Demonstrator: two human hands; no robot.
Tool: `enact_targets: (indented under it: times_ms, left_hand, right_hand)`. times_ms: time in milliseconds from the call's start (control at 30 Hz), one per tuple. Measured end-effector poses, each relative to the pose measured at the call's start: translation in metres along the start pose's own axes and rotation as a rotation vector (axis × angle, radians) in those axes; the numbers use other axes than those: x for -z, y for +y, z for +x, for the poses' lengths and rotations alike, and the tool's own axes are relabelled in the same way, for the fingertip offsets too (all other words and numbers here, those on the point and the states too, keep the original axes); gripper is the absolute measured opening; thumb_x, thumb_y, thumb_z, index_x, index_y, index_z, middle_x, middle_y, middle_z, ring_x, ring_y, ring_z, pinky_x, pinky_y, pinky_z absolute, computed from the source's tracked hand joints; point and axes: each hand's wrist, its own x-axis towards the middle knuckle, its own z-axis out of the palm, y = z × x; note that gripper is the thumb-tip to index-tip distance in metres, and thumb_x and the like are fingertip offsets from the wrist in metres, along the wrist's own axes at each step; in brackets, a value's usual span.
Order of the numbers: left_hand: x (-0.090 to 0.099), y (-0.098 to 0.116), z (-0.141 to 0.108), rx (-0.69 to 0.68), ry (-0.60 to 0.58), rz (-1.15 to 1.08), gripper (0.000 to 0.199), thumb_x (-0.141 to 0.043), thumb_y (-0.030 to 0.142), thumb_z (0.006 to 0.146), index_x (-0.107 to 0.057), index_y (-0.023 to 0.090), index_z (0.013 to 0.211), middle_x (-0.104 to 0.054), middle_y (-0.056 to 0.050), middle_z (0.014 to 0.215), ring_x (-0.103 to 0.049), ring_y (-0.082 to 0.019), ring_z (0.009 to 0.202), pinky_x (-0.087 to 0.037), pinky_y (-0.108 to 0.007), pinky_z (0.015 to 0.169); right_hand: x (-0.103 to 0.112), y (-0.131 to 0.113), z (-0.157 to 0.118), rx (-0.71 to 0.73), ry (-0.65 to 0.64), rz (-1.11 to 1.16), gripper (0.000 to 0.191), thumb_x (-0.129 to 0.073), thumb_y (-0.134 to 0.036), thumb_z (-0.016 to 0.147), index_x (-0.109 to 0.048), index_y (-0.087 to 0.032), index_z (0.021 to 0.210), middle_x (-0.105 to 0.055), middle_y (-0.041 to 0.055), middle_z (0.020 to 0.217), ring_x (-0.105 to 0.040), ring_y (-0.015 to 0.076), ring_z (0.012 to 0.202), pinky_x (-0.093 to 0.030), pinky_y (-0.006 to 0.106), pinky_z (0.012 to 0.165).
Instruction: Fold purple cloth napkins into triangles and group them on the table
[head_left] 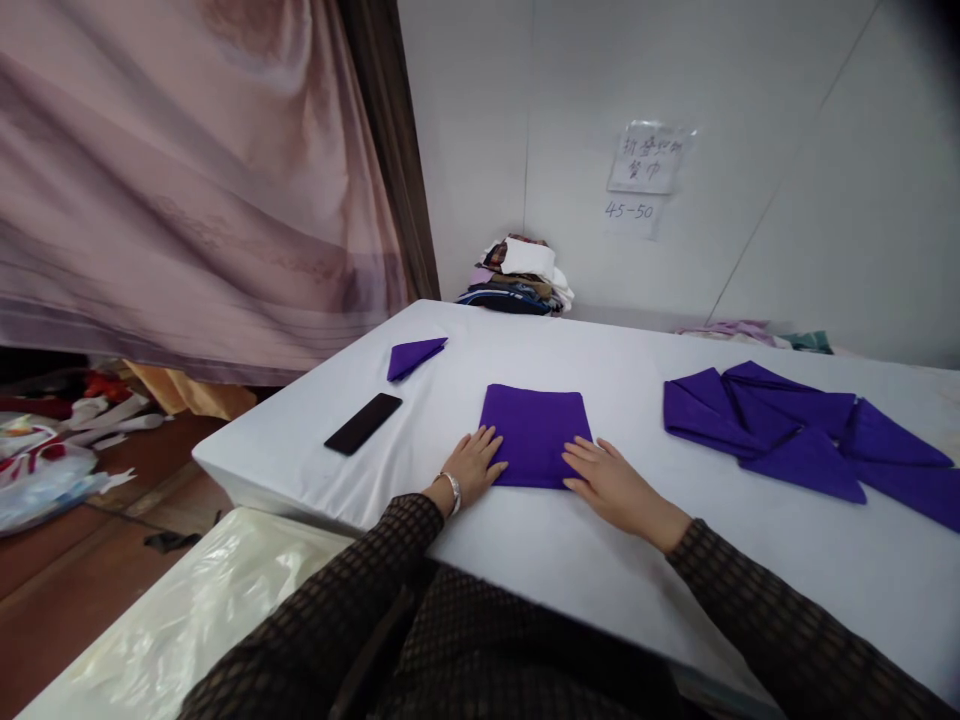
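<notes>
A purple cloth napkin (534, 435), folded into a square, lies flat on the white-covered table (555, 550) in front of me. My left hand (471, 465) rests on its left edge, fingers stretched out, with a silver bracelet at the wrist. On the opposite edge lies my right hand (615, 485), its fingers spread flat over the cloth. Further off to the left is a small purple folded napkin (415, 357) with a pointed end. Several purple napkins folded into pointed shapes (799, 430) overlap on the right side of the table.
A black phone (364, 424) lies on the table's left part. Folded clothes (517, 275) are piled by the wall, below handwritten paper signs (643, 160). A pink curtain (195, 190) hangs at left. Plastic sheeting (210, 610) covers a lower surface; bags (45, 480) lie on the floor.
</notes>
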Motion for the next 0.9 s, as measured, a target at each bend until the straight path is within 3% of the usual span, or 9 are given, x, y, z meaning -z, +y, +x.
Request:
enact_targets:
  times_ms: [133, 300, 400, 600, 900]
  left_hand:
    - [0.002, 0.001, -0.003, -0.006, 0.002, 0.015, 0.051, -0.039, 0.04, 0.092, -0.038, 0.017, 0.138, -0.033, -0.011, 0.148, -0.025, -0.026, 0.138, -0.025, -0.047, 0.111]
    - [0.006, 0.004, -0.005, -0.051, 0.056, 0.001, 0.049, -0.044, 0.03, 0.089, -0.041, 0.018, 0.136, -0.043, -0.01, 0.142, -0.031, -0.025, 0.135, -0.025, -0.046, 0.112]
    - [0.007, 0.005, -0.005, -0.052, 0.091, -0.01, 0.05, -0.046, 0.037, 0.088, -0.044, 0.018, 0.134, -0.044, -0.011, 0.141, -0.031, -0.025, 0.135, -0.025, -0.045, 0.112]
    - [0.005, 0.005, -0.005, -0.012, 0.017, -0.031, 0.051, -0.039, 0.046, 0.091, -0.043, 0.02, 0.135, -0.045, -0.011, 0.141, -0.029, -0.025, 0.136, -0.022, -0.048, 0.112]
    - [0.0, 0.003, -0.005, 0.008, -0.01, -0.027, 0.055, -0.033, 0.051, 0.091, -0.039, 0.021, 0.138, -0.03, -0.01, 0.15, -0.023, -0.025, 0.139, -0.021, -0.046, 0.112]
  right_hand:
    - [0.001, -0.035, 0.061, 0.161, -0.104, 0.171, 0.05, -0.033, -0.043, 0.095, -0.045, -0.016, 0.135, -0.041, 0.0107, 0.143, -0.03, 0.0249, 0.136, -0.024, 0.046, 0.11]
    - [-0.025, -0.053, 0.126, 0.227, -0.244, 0.274, 0.059, -0.033, -0.051, 0.093, -0.04, -0.014, 0.138, -0.038, 0.0144, 0.144, -0.027, 0.0272, 0.137, -0.023, 0.047, 0.11]
    - [-0.039, -0.045, 0.147, 0.249, -0.299, 0.279, 0.06, -0.031, -0.052, 0.093, -0.039, -0.014, 0.139, -0.035, 0.0151, 0.146, -0.026, 0.0257, 0.137, -0.018, 0.048, 0.111]
    - [-0.058, -0.018, 0.172, 0.205, -0.325, 0.231, 0.057, -0.022, -0.047, 0.095, -0.032, -0.017, 0.143, -0.023, 0.0105, 0.152, -0.016, 0.0215, 0.141, -0.01, 0.049, 0.113]
    - [-0.072, 0.006, 0.208, 0.175, -0.198, 0.14, 0.059, -0.031, -0.051, 0.094, -0.034, -0.016, 0.141, -0.026, 0.0091, 0.151, -0.019, 0.0213, 0.14, -0.009, 0.048, 0.112]
